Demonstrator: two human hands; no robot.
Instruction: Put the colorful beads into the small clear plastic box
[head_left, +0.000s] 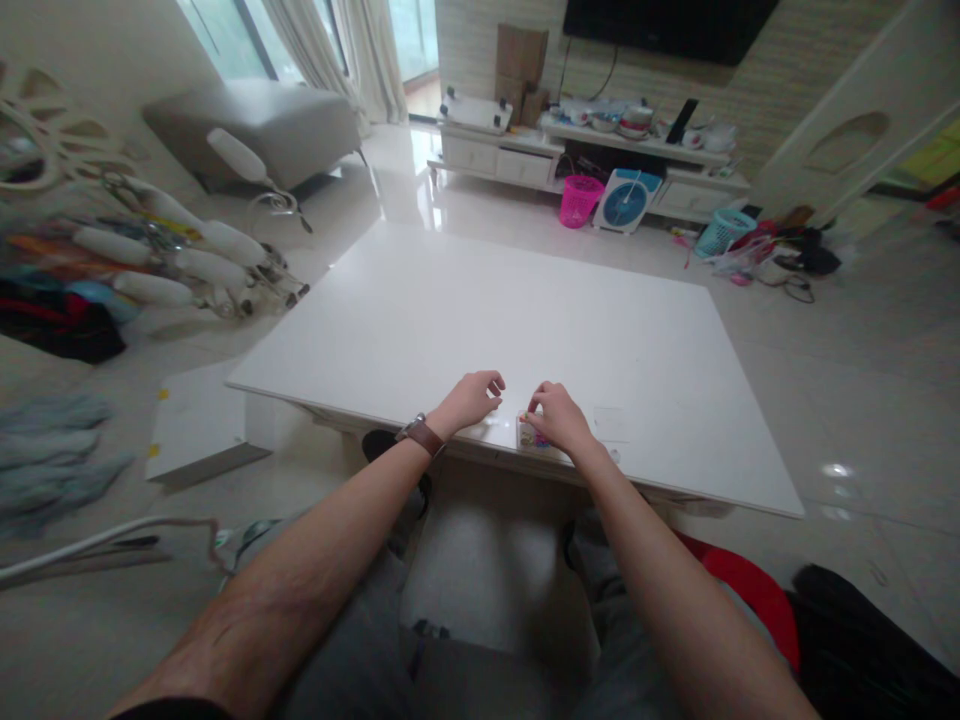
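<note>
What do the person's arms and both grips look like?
The left grip and right grip wear no gloves. The left arm has a brown-strapped watch, and a dark sleeve edge shows at the picture's bottom. The right arm is bare as far as it shows.

White table with 1 small box, apparently

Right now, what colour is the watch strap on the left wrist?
Brown; the watch strap shows best in the head view.

A glossy floor surrounds the white table; ottoman at ten o'clock, curtains at eleven, TV at one.
</note>
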